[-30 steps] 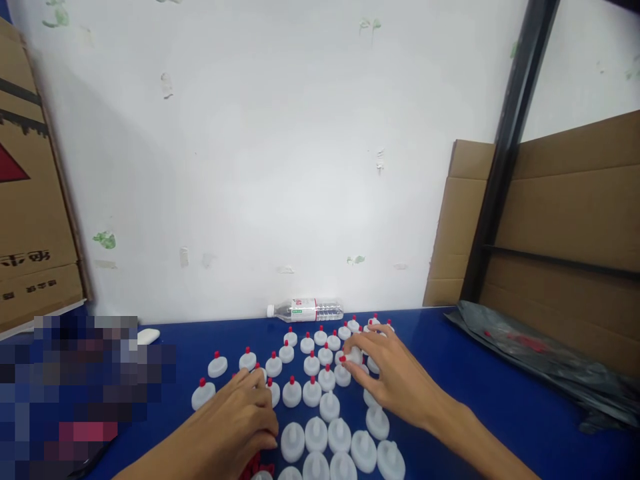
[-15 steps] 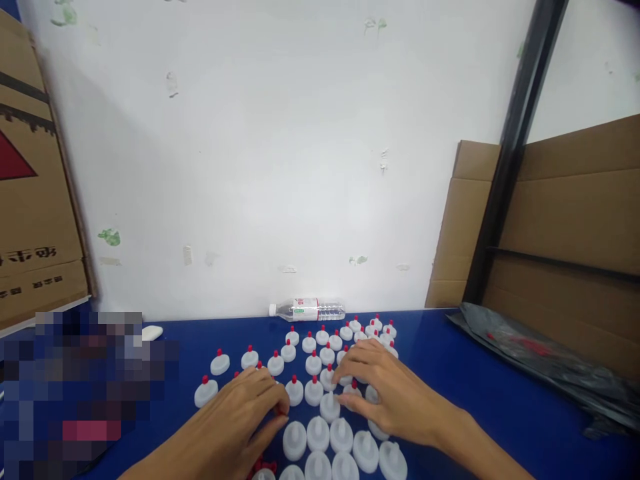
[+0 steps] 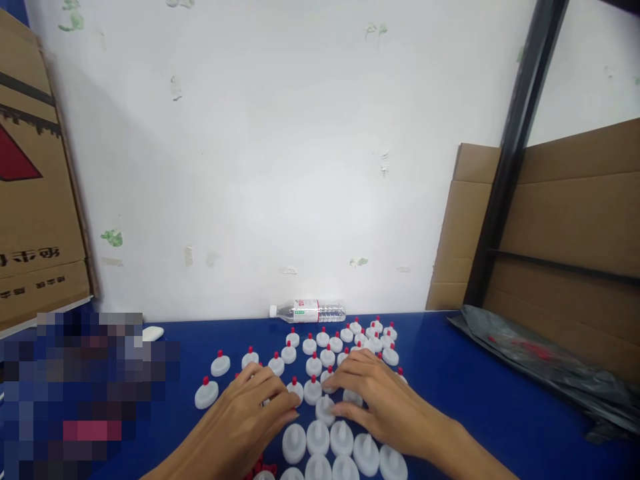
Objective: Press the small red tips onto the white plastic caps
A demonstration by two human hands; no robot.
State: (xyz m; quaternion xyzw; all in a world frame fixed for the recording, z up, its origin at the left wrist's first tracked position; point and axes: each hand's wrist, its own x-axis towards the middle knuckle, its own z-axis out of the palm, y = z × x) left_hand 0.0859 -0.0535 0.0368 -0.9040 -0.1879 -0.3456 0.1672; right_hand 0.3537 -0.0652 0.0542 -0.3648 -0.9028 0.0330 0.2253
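Observation:
Several small white caps lie on the blue table [image 3: 475,400]; the far ones carry red tips [image 3: 314,366], the near ones are plain white [image 3: 319,437]. My left hand [image 3: 250,417] rests among them at the lower left, fingers curled and closed; what it pinches is hidden. My right hand [image 3: 383,397] lies over the middle of the group, fingers bent down onto a white cap [image 3: 326,409] at its fingertips. Some red pieces [image 3: 257,465] show under my left wrist.
A clear water bottle [image 3: 307,311] lies at the wall behind the caps. A black plastic bag [image 3: 545,363] lies at the right, with cardboard sheets [image 3: 575,220] and a black post behind it. A cardboard box [image 3: 35,180] stands at the left. A small white object [image 3: 152,333] lies near it.
My right hand has drawn back from the far red-tipped caps toward me, onto the middle of the group. My left hand has shifted slightly right toward it.

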